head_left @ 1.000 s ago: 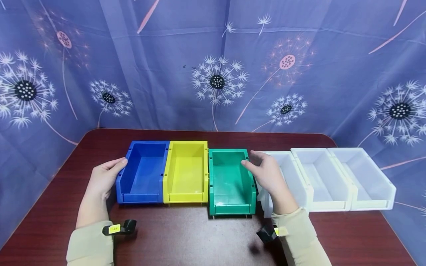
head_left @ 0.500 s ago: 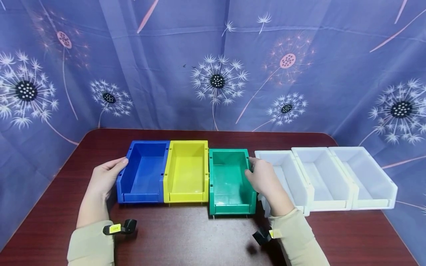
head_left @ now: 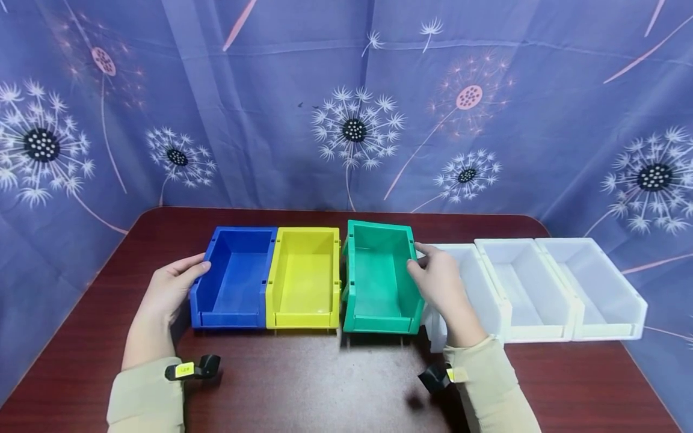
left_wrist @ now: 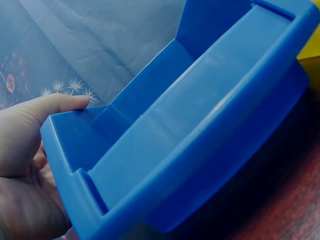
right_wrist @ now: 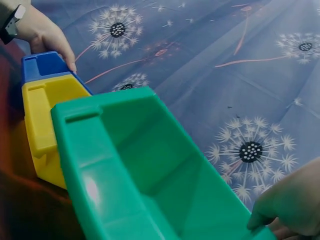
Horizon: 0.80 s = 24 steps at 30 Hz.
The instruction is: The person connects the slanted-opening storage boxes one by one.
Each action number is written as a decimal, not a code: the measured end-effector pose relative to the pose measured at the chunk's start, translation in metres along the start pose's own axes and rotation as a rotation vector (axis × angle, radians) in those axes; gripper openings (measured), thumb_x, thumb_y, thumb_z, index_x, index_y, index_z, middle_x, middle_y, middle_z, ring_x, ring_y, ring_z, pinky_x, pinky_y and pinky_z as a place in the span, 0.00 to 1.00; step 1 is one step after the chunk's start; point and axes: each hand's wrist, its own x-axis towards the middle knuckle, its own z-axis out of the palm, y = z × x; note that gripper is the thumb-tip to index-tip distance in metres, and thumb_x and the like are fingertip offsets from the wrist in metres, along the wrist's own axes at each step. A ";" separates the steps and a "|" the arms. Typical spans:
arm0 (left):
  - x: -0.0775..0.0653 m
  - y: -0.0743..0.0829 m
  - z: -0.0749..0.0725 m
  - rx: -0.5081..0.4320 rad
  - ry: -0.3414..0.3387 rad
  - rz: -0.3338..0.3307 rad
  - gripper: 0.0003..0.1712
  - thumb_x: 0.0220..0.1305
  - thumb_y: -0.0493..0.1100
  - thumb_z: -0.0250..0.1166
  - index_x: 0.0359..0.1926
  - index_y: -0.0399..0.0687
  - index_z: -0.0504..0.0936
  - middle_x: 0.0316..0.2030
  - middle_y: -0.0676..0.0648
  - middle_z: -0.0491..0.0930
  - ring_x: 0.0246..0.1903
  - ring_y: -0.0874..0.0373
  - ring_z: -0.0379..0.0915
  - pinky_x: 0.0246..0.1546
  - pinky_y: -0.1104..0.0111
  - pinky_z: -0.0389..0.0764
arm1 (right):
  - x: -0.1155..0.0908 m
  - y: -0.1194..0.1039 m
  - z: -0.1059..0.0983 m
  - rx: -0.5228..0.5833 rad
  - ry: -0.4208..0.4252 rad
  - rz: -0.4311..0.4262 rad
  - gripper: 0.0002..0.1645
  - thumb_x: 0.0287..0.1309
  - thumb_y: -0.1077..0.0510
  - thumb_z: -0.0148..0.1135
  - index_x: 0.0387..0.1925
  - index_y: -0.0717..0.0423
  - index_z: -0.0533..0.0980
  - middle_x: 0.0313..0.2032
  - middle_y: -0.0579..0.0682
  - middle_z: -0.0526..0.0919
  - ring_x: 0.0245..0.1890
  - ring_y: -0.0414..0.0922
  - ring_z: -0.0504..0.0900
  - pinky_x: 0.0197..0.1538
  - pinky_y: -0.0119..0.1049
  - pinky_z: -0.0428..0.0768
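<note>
My left hand [head_left: 172, 287] grips the left wall of a blue storage bin [head_left: 238, 282], thumb over the rim and the other fingers outside, as the left wrist view also shows. Right against the blue bin stands a yellow storage bin [head_left: 303, 279]. My right hand [head_left: 440, 287] pinches the right wall of a green storage bin [head_left: 381, 276], its thumb at the inner side of the rim. The green bin is raised and slightly turned, with a dark shadow under its front and a narrow gap between it and the yellow bin. All these bins are bare inside.
Three white bins stand side by side on the right; the nearest white bin [head_left: 468, 270] is partly hidden behind my right hand, and the far one [head_left: 595, 288] sits near the table's right side. A patterned curtain [head_left: 271, 120] hangs behind the dark red table [head_left: 292, 385].
The green bin has come up off the table and shifted back and slightly right, tilting a little, with my right hand on its wall. The left hand and the blue and yellow bins stay put.
</note>
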 end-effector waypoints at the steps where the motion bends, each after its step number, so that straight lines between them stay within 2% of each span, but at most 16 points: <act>1: 0.000 0.000 -0.001 0.001 -0.004 -0.001 0.42 0.60 0.64 0.58 0.68 0.47 0.64 0.67 0.37 0.63 0.48 0.61 0.74 0.47 0.70 0.80 | 0.000 0.000 0.000 0.013 0.004 0.004 0.27 0.60 0.59 0.53 0.61 0.66 0.69 0.39 0.64 0.85 0.31 0.50 0.83 0.26 0.34 0.76; 3: 0.001 0.000 -0.001 0.007 -0.013 -0.004 0.42 0.61 0.65 0.58 0.69 0.48 0.63 0.68 0.38 0.62 0.57 0.51 0.71 0.55 0.59 0.77 | 0.001 0.001 -0.001 0.021 0.024 -0.001 0.27 0.61 0.59 0.53 0.61 0.65 0.70 0.38 0.64 0.85 0.33 0.52 0.84 0.28 0.37 0.79; 6: 0.005 0.004 0.000 0.001 -0.030 0.005 0.41 0.61 0.65 0.57 0.69 0.49 0.63 0.68 0.39 0.62 0.61 0.44 0.66 0.58 0.53 0.73 | 0.002 0.003 -0.005 0.025 0.060 -0.018 0.26 0.61 0.60 0.53 0.60 0.66 0.70 0.37 0.65 0.85 0.35 0.54 0.84 0.31 0.40 0.81; 10: 0.010 0.007 0.005 -0.009 -0.033 0.017 0.40 0.61 0.64 0.58 0.69 0.49 0.64 0.67 0.39 0.64 0.61 0.43 0.67 0.58 0.53 0.74 | 0.002 0.007 -0.009 0.020 0.079 -0.030 0.26 0.61 0.60 0.53 0.59 0.66 0.71 0.37 0.66 0.85 0.35 0.56 0.84 0.31 0.41 0.82; 12: 0.010 0.008 0.006 -0.017 -0.033 0.023 0.40 0.62 0.64 0.58 0.68 0.49 0.64 0.68 0.40 0.63 0.64 0.41 0.63 0.61 0.49 0.68 | 0.002 0.008 -0.010 0.024 0.082 -0.031 0.25 0.61 0.60 0.54 0.59 0.66 0.71 0.37 0.66 0.85 0.35 0.56 0.84 0.30 0.39 0.81; 18: 0.009 0.006 0.003 -0.018 -0.015 0.022 0.39 0.62 0.63 0.58 0.68 0.49 0.65 0.68 0.41 0.62 0.66 0.42 0.59 0.64 0.47 0.64 | 0.007 0.006 -0.010 0.047 0.089 -0.028 0.25 0.61 0.60 0.55 0.58 0.65 0.72 0.37 0.66 0.85 0.34 0.55 0.84 0.29 0.33 0.76; 24: 0.003 0.000 -0.001 -0.028 -0.001 -0.008 0.39 0.62 0.64 0.58 0.68 0.51 0.65 0.67 0.41 0.65 0.62 0.43 0.66 0.59 0.51 0.71 | 0.014 0.005 -0.006 0.048 0.033 -0.059 0.25 0.60 0.60 0.56 0.58 0.65 0.73 0.38 0.66 0.85 0.38 0.56 0.84 0.31 0.36 0.79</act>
